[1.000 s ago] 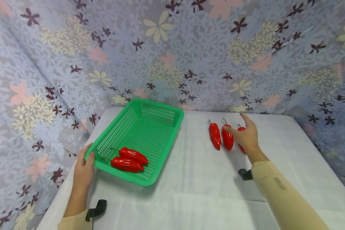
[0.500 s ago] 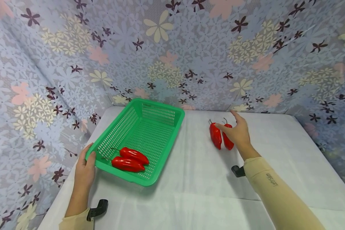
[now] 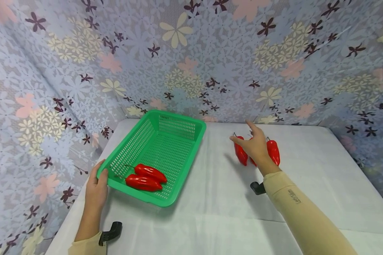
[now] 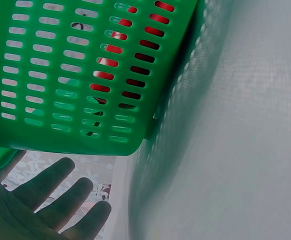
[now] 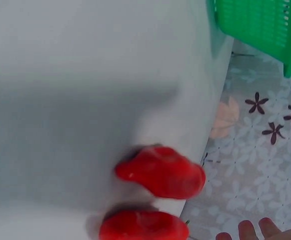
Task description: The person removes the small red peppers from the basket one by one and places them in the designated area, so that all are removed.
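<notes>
My left hand (image 3: 96, 187) grips the near left corner of a green plastic basket (image 3: 185, 170), thumb over the rim. Beneath that corner in the left wrist view, several fingers (image 4: 68, 212) spread out straight. Inside the basket, two glossy red peppers (image 3: 143, 182) lie side by side at the near end. On the right, my right hand (image 3: 257, 147) hovers over loose red peppers, thumb and fingers apart, holding nothing. One pepper (image 3: 241, 153) shows left of it, another (image 3: 273, 150) right of it; a middle one is mostly hidden under the hand. The right wrist view shows two peppers (image 5: 160, 172).
A white cloth covers the table (image 3: 217, 198). Flower-patterned fabric (image 3: 178, 63) stands along the table's back and left sides. A black camera mount (image 3: 257, 188) sits at the right wrist, with another at the left wrist.
My right hand has moved left across the peppers, from the rightmost one toward the leftmost, uncovering the right one. The left hand and basket stay in place.
</notes>
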Demonstrator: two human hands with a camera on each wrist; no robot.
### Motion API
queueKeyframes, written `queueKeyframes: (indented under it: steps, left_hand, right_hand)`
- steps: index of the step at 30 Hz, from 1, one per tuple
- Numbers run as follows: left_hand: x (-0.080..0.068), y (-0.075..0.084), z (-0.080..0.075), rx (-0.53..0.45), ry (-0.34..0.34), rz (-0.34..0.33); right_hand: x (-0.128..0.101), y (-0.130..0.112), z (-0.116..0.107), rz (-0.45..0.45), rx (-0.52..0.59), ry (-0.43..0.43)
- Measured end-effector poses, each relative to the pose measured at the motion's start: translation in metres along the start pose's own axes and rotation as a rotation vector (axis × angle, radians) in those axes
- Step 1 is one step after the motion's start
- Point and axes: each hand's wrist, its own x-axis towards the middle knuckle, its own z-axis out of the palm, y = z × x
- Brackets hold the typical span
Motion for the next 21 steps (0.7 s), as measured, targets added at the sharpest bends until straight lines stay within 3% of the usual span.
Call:
queueKeyframes:
  steps: [6,21]
  left_hand:
    - [0.0,0.001,0.0,0.002,-0.007,-0.002]
    - [0.001,-0.002,0.001,-0.011,0.009,0.016]
  right_hand:
    - [0.001,-0.013,0.011,0.006,0.021,-0.026]
    - [-0.003,-0.046,0.042,-0.106,0.101,-0.081]
